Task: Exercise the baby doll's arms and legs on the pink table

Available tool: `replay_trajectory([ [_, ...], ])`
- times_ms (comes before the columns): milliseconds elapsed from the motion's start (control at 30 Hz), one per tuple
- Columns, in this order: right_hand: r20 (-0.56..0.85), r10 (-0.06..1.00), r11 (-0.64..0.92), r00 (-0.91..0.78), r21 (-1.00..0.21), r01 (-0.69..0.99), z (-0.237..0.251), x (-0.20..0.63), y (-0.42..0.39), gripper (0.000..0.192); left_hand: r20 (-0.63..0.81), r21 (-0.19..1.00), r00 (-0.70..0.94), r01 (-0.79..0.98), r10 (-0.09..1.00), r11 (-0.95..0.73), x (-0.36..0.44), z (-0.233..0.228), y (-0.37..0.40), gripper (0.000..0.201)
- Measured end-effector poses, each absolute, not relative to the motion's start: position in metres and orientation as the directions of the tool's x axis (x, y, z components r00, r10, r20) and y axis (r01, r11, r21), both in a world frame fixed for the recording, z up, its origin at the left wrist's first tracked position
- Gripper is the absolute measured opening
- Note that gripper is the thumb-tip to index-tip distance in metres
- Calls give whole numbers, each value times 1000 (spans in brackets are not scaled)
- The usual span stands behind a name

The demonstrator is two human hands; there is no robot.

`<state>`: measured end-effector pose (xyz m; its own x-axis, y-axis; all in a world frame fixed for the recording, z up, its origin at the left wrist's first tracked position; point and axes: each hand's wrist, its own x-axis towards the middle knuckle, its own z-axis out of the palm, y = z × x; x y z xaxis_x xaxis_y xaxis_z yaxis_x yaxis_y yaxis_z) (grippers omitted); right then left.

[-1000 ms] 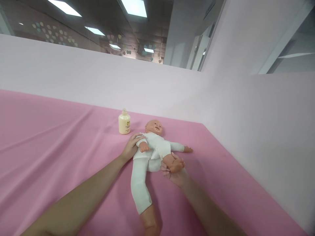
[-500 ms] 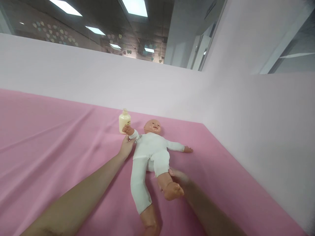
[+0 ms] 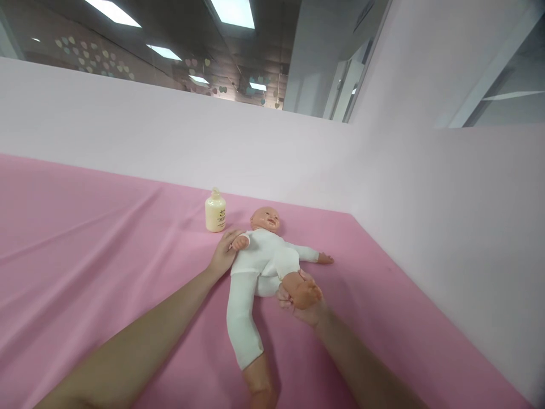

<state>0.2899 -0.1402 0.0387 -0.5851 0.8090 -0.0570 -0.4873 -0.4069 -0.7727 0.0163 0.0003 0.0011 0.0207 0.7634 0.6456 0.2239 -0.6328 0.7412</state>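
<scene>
A baby doll (image 3: 261, 250) with a white cloth body lies on its back, head toward the far wall. My left hand (image 3: 222, 255) is closed around the doll's arm on the left side, and the doll's small fist (image 3: 241, 242) shows in front of my fingers. My right hand (image 3: 314, 313) grips the doll's raised, bent leg (image 3: 293, 281) near the ankle, partly hidden behind its foot. The other leg (image 3: 243, 318) stretches straight toward me. Beyond my left hand stands a pale yellow bottle (image 3: 215, 213) with dark print.
A pink sheet (image 3: 106, 227) with some creases covers the surface under the doll. White walls (image 3: 170, 130) border it at the back and right. Windows (image 3: 242, 62) above show ceiling lights and heart-shaped decorations.
My right hand has pushed the doll's leg up toward its body, bending it more. The doll's left-side arm has folded inward from beside the bottle, with my left hand on it.
</scene>
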Motion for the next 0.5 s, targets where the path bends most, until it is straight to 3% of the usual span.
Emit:
replay_trajectory([
  [300,-117,846,-458,-520,-658,-597,42,287,-139,44,677,680,123,274,726,-680,15,1,-4,34],
  [500,-86,863,-387,-498,-746,-542,42,290,-130,47,672,681,131,278,729,-678,15,-2,-2,35],
])
